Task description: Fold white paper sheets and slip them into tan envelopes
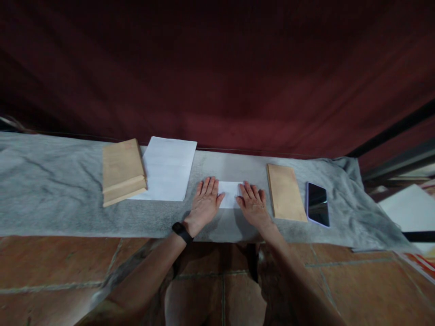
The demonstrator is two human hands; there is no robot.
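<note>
A small white sheet of paper (230, 195), perhaps folded, lies on the grey cloth between my hands. My left hand (205, 200) rests flat on its left edge, fingers stretched forward and thumb over the paper. On the right edge lies my right hand (253, 204), also flat with fingers apart. Both palms face down, and the paper's side edges are hidden beneath them. Just right of my right hand is a stack of brown envelopes (287, 192). Left of my left hand lies a pile of larger white paper (170, 167).
More brown envelopes (123, 165) overlap the white pile at the left. A phone (318, 204) in a purple case lies at the right. The grey cloth (50, 190) covers a narrow surface against a dark red backdrop (231, 81). Tiled floor (380, 290) shows below its front edge.
</note>
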